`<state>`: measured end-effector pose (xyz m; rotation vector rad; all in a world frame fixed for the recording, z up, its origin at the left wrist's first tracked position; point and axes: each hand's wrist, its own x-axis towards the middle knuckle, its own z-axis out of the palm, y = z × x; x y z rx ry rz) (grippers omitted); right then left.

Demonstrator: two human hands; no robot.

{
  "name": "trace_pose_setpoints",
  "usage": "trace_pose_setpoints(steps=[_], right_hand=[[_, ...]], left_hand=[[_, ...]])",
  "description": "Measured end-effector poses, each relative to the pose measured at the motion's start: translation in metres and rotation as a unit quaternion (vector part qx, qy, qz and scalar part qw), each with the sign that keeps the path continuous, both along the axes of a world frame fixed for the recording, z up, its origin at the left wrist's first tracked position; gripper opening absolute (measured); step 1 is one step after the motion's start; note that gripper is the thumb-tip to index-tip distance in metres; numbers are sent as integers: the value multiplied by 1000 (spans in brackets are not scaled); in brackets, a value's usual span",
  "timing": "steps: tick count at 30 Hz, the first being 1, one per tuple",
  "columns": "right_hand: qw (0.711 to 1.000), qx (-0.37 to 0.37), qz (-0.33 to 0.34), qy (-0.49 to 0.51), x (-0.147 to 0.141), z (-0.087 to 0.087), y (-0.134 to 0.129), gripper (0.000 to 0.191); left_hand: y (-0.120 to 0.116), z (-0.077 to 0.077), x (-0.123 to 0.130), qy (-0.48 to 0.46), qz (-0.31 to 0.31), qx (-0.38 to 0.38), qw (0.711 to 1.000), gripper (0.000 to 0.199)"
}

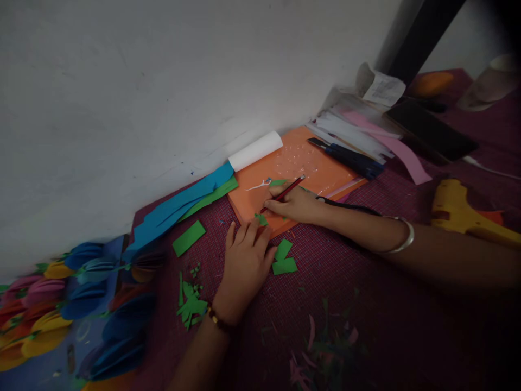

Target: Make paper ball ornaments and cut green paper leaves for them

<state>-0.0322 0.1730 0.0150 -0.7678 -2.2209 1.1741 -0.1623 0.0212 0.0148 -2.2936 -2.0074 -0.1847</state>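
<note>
My right hand (291, 203) is closed around a dark red pencil (291, 187), its lower end down at the orange sheet (248, 198). Just below that end, a small green paper piece (261, 219) lies on the sheet's near edge, by the fingertips of my left hand (245, 260). My left hand rests palm down with its fingers spread. Green paper pieces (285, 265) lie right beside its thumb. A green rectangle (189, 238) is to its left, with a heap of green scraps (191, 304) below.
Blue paper strips (175, 203) and a white roll (256, 150) lie along the wall. A cutter (345, 157), black phone (429, 130), pink strip (401, 149) and yellow glue gun (459, 212) are at right. Colorful paper ornaments (85, 298) fill the left; scraps (325, 347) lie in front.
</note>
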Motion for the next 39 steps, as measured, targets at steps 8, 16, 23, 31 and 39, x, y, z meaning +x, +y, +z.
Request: trace_pose_setpoints(steps=[8,16,23,31,39], right_hand=[[999,13,8,-34,0,5,-2,15],[993,-102,-24,49,-1,-8,3,16],[994,-103,-1,22,2,-8,3,13],[999,-49,-15,-1,-1,-2,-4,12],[993,-104,1,49,0,-2,-3,15]], left_hand=[[-1,-1,3,0,2,3,1000,37],[-2,0,4,-1,4,-6,1000,38],[-2,-1,4,1,6,0,1000,37],[-1,-1,3,-5,6,-5,1000,38],[-2,-3,3,-3,1,1,1000,38]])
